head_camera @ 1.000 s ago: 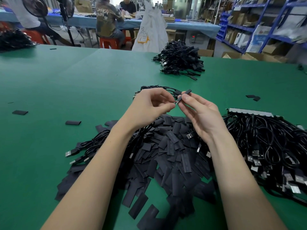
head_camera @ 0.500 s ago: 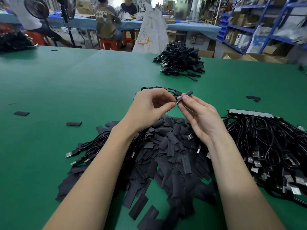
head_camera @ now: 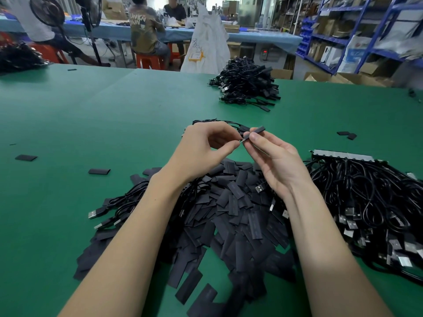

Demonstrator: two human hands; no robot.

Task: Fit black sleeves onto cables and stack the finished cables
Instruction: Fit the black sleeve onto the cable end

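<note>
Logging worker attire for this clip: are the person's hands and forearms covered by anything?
No. The left hand and right hand are bare, without gloves, rings or a watch. Both forearms are uncovered down to the frame's lower edge; no sleeve shows.

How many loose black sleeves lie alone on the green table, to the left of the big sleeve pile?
2: one sleeve near the left edge, another sleeve between it and the big sleeve pile. The pile's edge may hide more.
</note>
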